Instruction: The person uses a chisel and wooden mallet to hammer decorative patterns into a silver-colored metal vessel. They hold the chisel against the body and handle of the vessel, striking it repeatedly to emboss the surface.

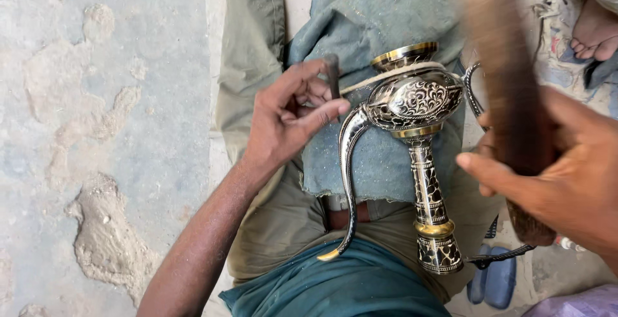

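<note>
On your lap cloth point(360, 27), the engraved metal ewer point(415, 104) looks heavy, rigid, slick; steady its stem. Left hand point(290, 121) pinches a chisel point(333, 75); right hand point(566, 175) grips a blurred mallet point(508, 98).

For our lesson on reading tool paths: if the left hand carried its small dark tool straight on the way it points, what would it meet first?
Most likely the engraved metal vessel: the left hand aims the dark tool rightward at the rounded body, near the curved spout. The gap looks small, though depth is unclear.

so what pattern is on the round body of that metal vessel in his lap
Silver floral scrollwork on black, with brass-coloured bands, on the vessel; the head view shows it.
</note>
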